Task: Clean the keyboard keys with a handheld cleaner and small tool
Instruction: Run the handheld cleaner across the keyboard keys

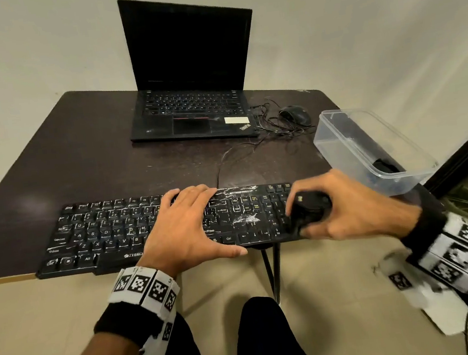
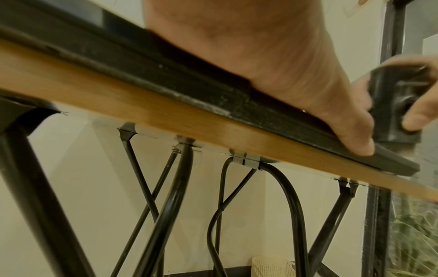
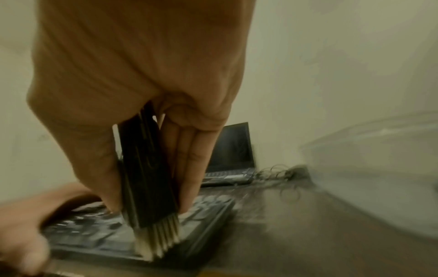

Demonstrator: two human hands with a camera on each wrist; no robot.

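A black keyboard [image 1: 105, 233] streaked with white dust lies along the near edge of the dark table [image 1: 78, 154]. My left hand [image 1: 186, 226] rests flat on its middle, fingers spread over the keys and thumb at the front edge. My right hand [image 1: 344, 208] grips a black handheld cleaner brush [image 1: 309, 206] over the number pad at the keyboard's right end. In the right wrist view the brush [image 3: 147, 180] points down and its pale bristles [image 3: 157, 238] touch the keys. The left wrist view shows the keyboard's front edge [image 2: 213, 105] and the cleaner [image 2: 400, 105].
An open black laptop [image 1: 189, 74] stands at the back of the table. A wired mouse [image 1: 295, 114] with tangled cable lies to its right. A clear plastic tub [image 1: 369, 147] with a dark object inside sits at the table's right edge. Table legs [image 2: 166, 206] are below.
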